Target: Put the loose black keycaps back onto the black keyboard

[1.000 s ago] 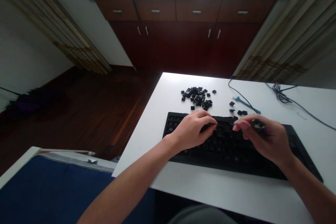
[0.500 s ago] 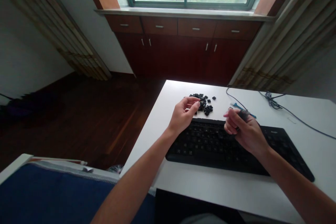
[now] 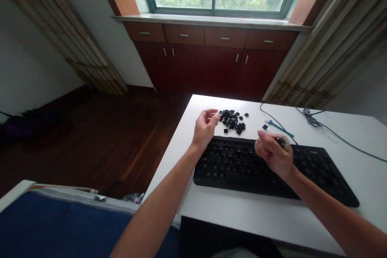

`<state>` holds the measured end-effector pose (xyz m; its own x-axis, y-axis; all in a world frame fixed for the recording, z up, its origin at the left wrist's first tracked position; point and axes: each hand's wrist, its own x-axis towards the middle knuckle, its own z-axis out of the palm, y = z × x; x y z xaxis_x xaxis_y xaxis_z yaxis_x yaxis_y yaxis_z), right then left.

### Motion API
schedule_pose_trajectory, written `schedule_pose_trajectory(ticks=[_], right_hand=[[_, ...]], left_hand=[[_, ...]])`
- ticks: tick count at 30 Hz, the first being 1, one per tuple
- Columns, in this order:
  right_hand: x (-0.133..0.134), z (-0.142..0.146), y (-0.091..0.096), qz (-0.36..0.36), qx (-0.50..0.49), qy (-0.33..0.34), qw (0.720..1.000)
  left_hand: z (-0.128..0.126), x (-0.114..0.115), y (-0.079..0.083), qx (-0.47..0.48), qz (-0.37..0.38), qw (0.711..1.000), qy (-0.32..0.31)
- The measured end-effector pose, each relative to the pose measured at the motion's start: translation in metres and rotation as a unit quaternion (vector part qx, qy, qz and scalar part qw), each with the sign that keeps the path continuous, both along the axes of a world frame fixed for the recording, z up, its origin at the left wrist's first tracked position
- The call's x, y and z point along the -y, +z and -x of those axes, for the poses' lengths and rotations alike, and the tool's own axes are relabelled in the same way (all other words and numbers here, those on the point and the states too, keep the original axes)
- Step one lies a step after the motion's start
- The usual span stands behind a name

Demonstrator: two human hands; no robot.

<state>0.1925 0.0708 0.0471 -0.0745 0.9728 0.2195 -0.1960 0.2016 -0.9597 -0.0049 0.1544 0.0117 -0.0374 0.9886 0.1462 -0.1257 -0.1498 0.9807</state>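
Note:
A black keyboard (image 3: 236, 177) lies on the white table. Behind its left part is a loose heap of black keycaps (image 3: 232, 120). At the left edge of that heap is my left hand (image 3: 205, 127), fingers loosely curled, thumb and forefinger a little apart, with nothing visible between them. Over the keyboard, right of its middle, my right hand (image 3: 273, 151) is closed in a fist. A small dark object (image 3: 281, 141) pokes out of the top of the fist; its kind is unclear. A single keycap (image 3: 265, 127) lies on the table just behind this hand.
A blue thin tool (image 3: 280, 128) lies behind the keyboard, beside a black cable (image 3: 272, 115). More cable is bundled (image 3: 311, 119) farther right. The table's left edge drops to a dark wooden floor (image 3: 133, 141). Blue fabric (image 3: 69, 221) is at lower left.
My left hand has shifted left, uncovering more of the keycap heap. My right hand has dropped slightly toward the keyboard, and a lone keycap now shows on the table behind it.

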Motion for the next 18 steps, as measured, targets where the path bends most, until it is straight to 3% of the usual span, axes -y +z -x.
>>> schedule_pose_trajectory(ticks=[5,11,13,15,18], right_hand=[[0.001,-0.004,0.010,-0.016,0.055,-0.031,0.998],[-0.002,0.002,0.002,0.022,0.212,0.035,0.976],[-0.004,0.008,0.011,0.012,0.339,0.063,0.939],[-0.005,0.016,0.022,-0.016,0.471,0.092,0.877],[-0.002,0.031,0.039,-0.079,0.589,0.118,0.796]], left_hand=[[0.002,-0.002,0.001,0.011,0.004,1.000,0.011],[0.014,-0.008,0.002,-0.037,-0.022,0.997,0.059],[0.020,-0.011,0.001,-0.071,-0.032,0.994,0.080],[0.024,-0.013,0.000,-0.114,-0.037,0.988,0.094],[0.029,-0.016,-0.004,-0.188,-0.043,0.978,0.083]])
